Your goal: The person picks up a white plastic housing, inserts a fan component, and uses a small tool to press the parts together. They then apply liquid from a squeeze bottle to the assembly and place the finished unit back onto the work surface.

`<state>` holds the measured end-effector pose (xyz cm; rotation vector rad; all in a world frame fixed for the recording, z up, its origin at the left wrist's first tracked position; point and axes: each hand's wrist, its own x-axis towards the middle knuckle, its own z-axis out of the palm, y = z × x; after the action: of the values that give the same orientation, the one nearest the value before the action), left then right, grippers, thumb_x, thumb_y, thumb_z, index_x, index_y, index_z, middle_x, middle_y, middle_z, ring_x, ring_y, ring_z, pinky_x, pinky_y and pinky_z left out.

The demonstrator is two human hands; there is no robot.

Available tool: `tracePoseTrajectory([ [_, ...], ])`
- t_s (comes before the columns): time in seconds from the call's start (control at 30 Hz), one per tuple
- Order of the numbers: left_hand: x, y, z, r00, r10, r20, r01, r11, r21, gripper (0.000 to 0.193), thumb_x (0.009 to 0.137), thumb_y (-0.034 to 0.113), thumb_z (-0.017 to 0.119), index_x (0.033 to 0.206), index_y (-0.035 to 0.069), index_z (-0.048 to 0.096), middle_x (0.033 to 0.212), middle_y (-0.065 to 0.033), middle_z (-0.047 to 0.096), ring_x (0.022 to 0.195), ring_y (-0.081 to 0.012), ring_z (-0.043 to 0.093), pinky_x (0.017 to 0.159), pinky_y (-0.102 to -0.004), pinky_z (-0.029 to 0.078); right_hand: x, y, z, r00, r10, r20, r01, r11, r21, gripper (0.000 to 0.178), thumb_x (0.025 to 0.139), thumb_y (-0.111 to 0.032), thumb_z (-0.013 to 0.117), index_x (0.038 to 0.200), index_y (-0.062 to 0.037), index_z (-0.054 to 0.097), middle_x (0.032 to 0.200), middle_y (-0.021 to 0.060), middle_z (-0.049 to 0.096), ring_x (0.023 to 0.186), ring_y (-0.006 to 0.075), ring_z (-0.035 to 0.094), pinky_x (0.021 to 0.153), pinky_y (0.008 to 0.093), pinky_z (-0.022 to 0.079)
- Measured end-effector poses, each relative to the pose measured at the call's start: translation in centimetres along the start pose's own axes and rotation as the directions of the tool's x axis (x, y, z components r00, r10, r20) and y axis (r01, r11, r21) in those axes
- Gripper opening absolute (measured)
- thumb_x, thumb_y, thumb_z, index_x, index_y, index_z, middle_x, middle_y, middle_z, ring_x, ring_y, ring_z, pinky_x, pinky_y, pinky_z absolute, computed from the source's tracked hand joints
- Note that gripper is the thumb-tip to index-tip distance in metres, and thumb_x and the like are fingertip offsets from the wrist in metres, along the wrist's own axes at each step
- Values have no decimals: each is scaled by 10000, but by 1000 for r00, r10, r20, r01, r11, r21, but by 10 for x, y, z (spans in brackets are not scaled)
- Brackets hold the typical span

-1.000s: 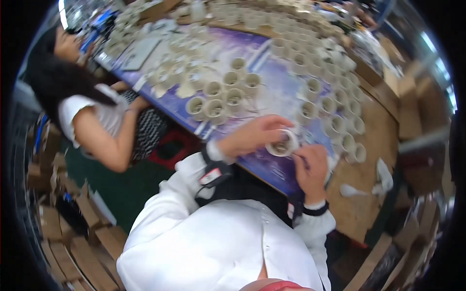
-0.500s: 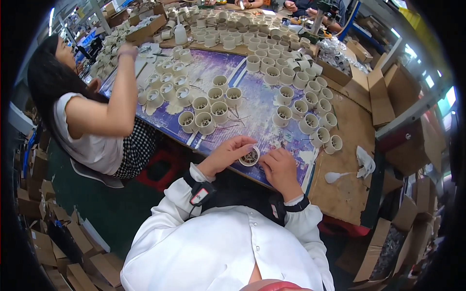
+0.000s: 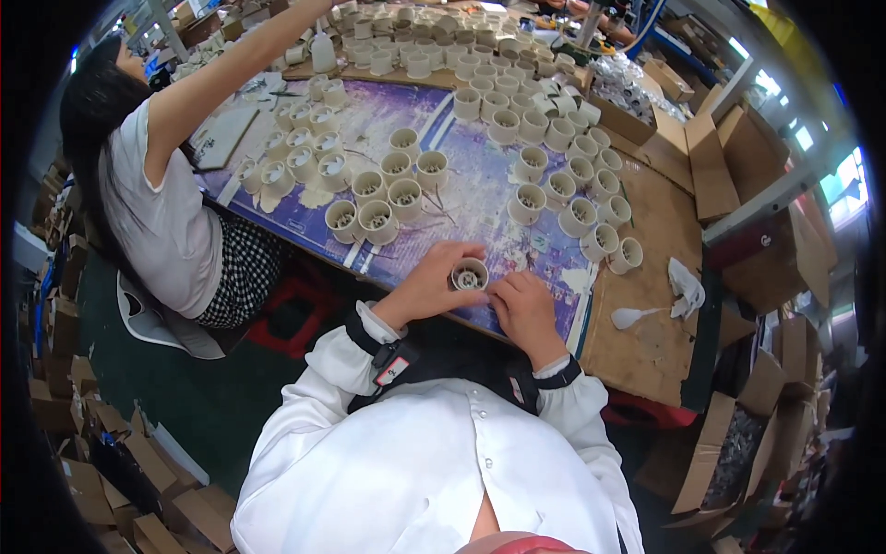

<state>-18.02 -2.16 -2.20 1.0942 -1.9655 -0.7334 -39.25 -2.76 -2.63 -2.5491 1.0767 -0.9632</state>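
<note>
My left hand [image 3: 432,287] is closed around a short cream cup [image 3: 470,273] at the table's near edge, thumb and fingers on its wall. The cup's open top faces up and shows several small metal-looking parts and a ring-like insert inside. Just right of it, my right hand [image 3: 524,307] has its fingers bent and pinched together close to the cup's rim; what they hold, if anything, is hidden. Similar cups with small parts inside stand ahead, in a left cluster [image 3: 404,196] and a right cluster [image 3: 578,217].
A co-worker [image 3: 175,203] sits at the left, one arm stretched across the table. Cups with white inserts [image 3: 301,162] stand near them. A squeeze bottle [image 3: 323,51] is at the back. A white bulb with a thin tip [image 3: 628,319] and a crumpled cloth [image 3: 686,288] lie right, on cardboard.
The cup in my left hand has been raised slightly, and my left hand now wraps its side more fully. The co-worker's arm has stretched out toward the far cups. The view has shifted a little.
</note>
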Motion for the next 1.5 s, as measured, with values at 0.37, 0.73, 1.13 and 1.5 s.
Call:
tracePoseTrajectory([
  [0.37,2,-7,7,999,-50,-22,50,999,5,600,753,101,757,1302,56,519,1193,-121,584,1115,-276,574,962,-339,439,-3,8,11,997,23,-73,-20,999,50,76,782,-77,673,856,-91,663,818,86,592,808,308,576,688,411,445],
  [0.73,10,2,28,979,-11,-202,32,995,99,492,743,121,758,1203,65,590,1054,-126,605,952,-298,607,837,-359,485,-13,9,17,992,30,-121,-31,1000,-5,107,745,-71,702,840,-107,668,820,52,591,784,275,569,688,398,443],
  [1.13,18,-2,37,954,-66,-292,108,986,131,464,730,118,785,1159,68,614,985,-105,613,888,-266,619,781,-343,498,-30,-1,-19,984,63,-165,-52,996,69,153,758,-83,718,907,-85,683,923,80,640,879,284,604,756,390,477],
  [1.5,14,-10,33,944,-143,-296,178,980,94,464,720,132,773,1145,45,609,1001,-142,607,954,-325,596,854,-386,473,-93,46,-77,853,489,-183,-519,762,-387,305,833,-141,679,1103,-34,584,984,172,622,911,387,583,775,451,476],
])
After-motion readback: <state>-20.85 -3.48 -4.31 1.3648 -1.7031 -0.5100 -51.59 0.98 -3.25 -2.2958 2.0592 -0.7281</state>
